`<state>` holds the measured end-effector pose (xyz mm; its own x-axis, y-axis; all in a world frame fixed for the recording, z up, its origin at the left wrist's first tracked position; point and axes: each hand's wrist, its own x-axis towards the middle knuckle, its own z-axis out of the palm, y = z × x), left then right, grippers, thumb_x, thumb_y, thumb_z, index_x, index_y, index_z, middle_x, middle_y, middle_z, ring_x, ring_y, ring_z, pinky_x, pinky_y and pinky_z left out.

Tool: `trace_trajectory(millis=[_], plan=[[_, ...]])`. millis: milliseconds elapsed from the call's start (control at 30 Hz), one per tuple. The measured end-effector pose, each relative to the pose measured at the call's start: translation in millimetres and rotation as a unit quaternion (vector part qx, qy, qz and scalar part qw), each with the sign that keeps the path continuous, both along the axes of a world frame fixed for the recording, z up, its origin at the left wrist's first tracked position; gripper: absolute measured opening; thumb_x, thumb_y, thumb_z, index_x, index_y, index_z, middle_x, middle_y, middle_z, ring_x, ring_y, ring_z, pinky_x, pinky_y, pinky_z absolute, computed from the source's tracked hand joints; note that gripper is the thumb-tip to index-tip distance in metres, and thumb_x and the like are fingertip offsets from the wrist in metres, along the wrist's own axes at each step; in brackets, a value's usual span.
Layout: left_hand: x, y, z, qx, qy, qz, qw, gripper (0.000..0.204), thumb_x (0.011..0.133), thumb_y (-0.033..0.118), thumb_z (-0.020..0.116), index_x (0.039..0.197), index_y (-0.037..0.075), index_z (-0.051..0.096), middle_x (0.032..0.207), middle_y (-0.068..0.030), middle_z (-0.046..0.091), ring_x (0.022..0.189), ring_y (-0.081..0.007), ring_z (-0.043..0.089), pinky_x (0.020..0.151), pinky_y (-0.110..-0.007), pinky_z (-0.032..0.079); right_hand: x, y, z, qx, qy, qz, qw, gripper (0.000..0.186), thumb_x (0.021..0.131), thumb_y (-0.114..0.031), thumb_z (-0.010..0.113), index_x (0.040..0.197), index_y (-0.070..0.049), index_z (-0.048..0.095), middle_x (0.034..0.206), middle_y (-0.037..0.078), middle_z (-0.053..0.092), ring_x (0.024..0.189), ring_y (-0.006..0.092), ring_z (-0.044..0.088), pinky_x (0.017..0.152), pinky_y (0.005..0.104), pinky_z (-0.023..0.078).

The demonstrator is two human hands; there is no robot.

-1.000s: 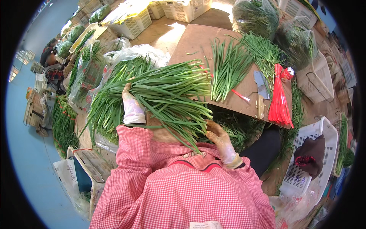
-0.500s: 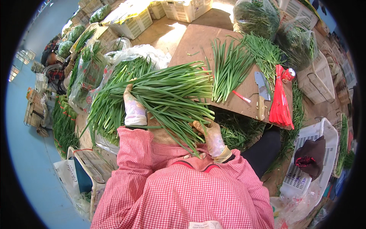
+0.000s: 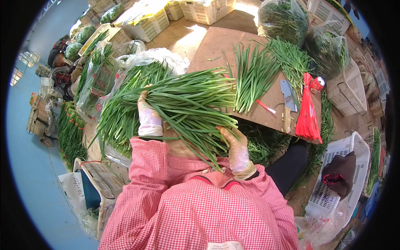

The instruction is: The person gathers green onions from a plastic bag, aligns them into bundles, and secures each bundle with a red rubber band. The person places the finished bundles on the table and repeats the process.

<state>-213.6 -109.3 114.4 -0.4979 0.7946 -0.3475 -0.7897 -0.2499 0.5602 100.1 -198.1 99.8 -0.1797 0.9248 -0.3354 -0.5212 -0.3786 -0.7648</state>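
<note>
A large bunch of garlic chives (image 3: 193,89) lies across my left hand (image 3: 149,116), whose gloved fingers wrap round it from beneath. The long green leaves reach left, and the pale cut ends point right. At those pale ends, my gloved right hand (image 3: 237,150) pinches some of the stalks, its fingertips partly hidden by them. Behind my left hand lies a bigger heap of chives (image 3: 118,112) on clear plastic. On the brown board (image 3: 212,46) to the right rest a smaller bunch of chives (image 3: 254,75), a cleaver (image 3: 287,104) and a bundle of red ties (image 3: 308,112).
A red can (image 3: 317,83) stands by the ties. Bagged greens (image 3: 283,23) sit beyond the board. To my right is a white crate (image 3: 352,166) with a dark cloth (image 3: 339,173); a beige crate (image 3: 100,175) is at my left. Another person (image 3: 62,75) sits far left.
My right hand has moved slightly up and right along the stalk ends, and its fingers have closed in on them. My left hand keeps hold of the bunch.
</note>
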Motion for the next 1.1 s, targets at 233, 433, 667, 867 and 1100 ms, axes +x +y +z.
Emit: trace_trajectory(millis=[233, 433, 667, 867, 1100], plan=[[0, -1, 0, -0.037, 0.014, 0.019, 0.999, 0.024, 0.096, 0.026, 0.061, 0.109, 0.009, 0.072, 0.112, -0.0131, 0.072, 0.098, -0.0333, 0.069, 0.092, -0.050, 0.057, 85, 2, -55, 0.044, 0.343, 0.012, 0.938, 0.018, 0.098, -0.023, 0.071, 0.102, -0.006, 0.071, 0.101, 0.005, 0.066, 0.089, 0.0179, 0.062, 0.081, 0.0332, 0.052], [-6, 5, -3, -0.054, 0.000, 0.023, 0.998, 0.026, 0.096, 0.027, 0.062, 0.110, 0.009, 0.073, 0.115, -0.0137, 0.073, 0.100, -0.0346, 0.068, 0.093, -0.052, 0.056, 165, -6, -65, 0.021, -0.649, 0.229, 0.725, 0.042, 0.087, -0.031, 0.078, 0.122, -0.009, 0.073, 0.117, 0.011, 0.074, 0.104, 0.0262, 0.071, 0.090, 0.0380, 0.054], [-1, 2, 3, -0.080, -0.035, 0.013, 0.996, 0.030, 0.096, 0.031, 0.062, 0.113, 0.009, 0.073, 0.118, -0.0155, 0.072, 0.102, -0.0369, 0.068, 0.095, -0.054, 0.055, 70, -19, -25, 0.087, -0.123, 0.355, 0.923, 0.059, 0.097, -0.021, 0.071, 0.148, 0.002, 0.052, 0.140, 0.012, 0.063, 0.124, 0.0218, 0.061, 0.109, 0.0366, 0.046], [-4, -1, 1, -0.062, -0.013, 0.012, 0.998, 0.031, 0.095, 0.032, 0.063, 0.114, 0.009, 0.072, 0.118, -0.0157, 0.072, 0.102, -0.0376, 0.068, 0.096, -0.054, 0.055, 20, -16, -7, 0.012, -0.110, 0.341, 0.933, 0.034, 0.097, -0.027, 0.075, 0.115, 0.001, 0.070, 0.088, 0.000, 0.067, 0.076, 0.0085, 0.057, 0.071, 0.0263, 0.049], [-10, 0, -11, -0.045, -0.004, 0.009, 0.999, 0.027, 0.095, 0.030, 0.065, 0.110, 0.009, 0.073, 0.115, -0.0138, 0.073, 0.099, -0.0356, 0.069, 0.094, -0.052, 0.056, 113, -18, -15, -0.063, -0.290, 0.190, 0.936, 0.019, 0.096, -0.013, 0.072, 0.104, 0.003, 0.074, 0.087, 0.006, 0.071, 0.073, 0.0103, 0.065, 0.066, 0.0234, 0.056]])
